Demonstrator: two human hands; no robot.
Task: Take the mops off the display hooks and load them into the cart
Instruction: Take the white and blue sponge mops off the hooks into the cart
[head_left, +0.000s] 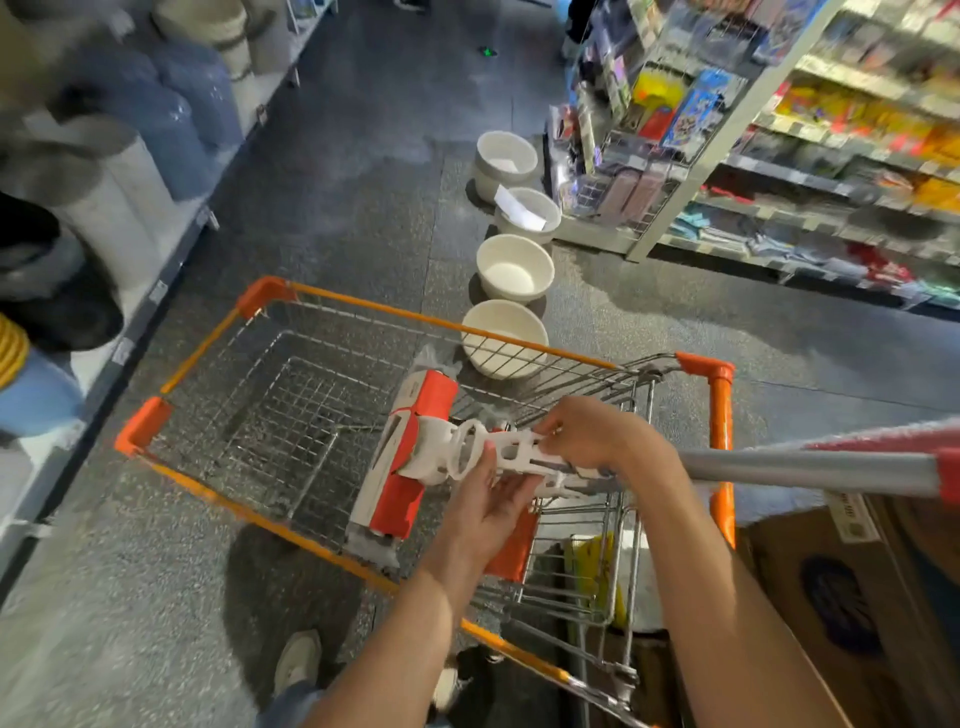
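Both hands are holding a mop (415, 447) over the orange wire cart (721, 415). The left hand (493, 499) is cupping its white frame from below; the right hand (587, 434) is pinching the frame from above, the mop head hanging inside the basket.

We note both forearms enter from the lower edge of the frame, bare to the elbow: no sleeves, watch, bracelet or gloves. The left hand (485, 499) and right hand (589, 434) carry no rings that we can make out. At lower centre we see light-coloured sneakers (297, 661) and, at the bottom edge, blue denim trouser legs (283, 707).
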